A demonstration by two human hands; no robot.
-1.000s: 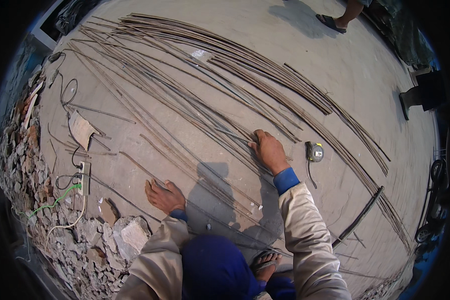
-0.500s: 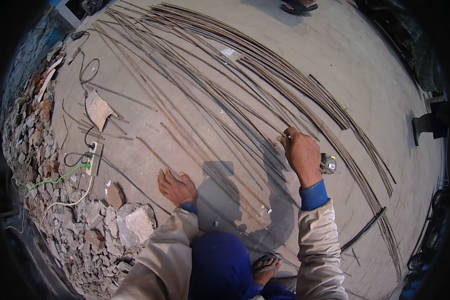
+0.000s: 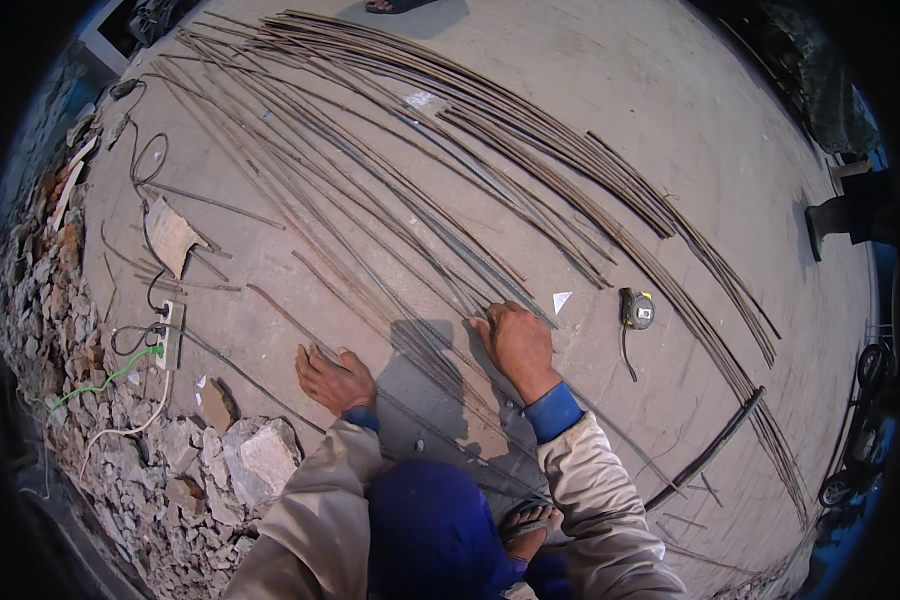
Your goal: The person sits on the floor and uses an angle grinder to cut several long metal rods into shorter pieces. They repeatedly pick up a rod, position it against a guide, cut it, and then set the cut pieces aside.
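Note:
Long thin rusty steel rods (image 3: 370,180) fan out over the ground in front of me, some in a dense bundle toward the far right, others spread apart. My right hand (image 3: 515,345) is down among the loose rods, fingers curled round the near part of one or more of them; the hand itself hides the grip. My left hand (image 3: 338,380) hovers over or rests on the ground, fingers apart, beside the near end of a single bent rod (image 3: 280,310). To the right of my right hand lies a tape measure (image 3: 637,310) with a short length of dark strap or tape trailing from it.
Broken concrete rubble (image 3: 210,480) heaps along the left, beside a white power strip (image 3: 171,335) with green and dark cords. A torn cardboard piece (image 3: 173,235) covers short rod offcuts. A dark bar (image 3: 710,450) crosses the bundle at right. Other people's feet (image 3: 395,5) show at the edges.
My right hand has moved left and nearer to me, from the outer rods by the tape measure to rods nearer the middle. The left hand stays about where it was.

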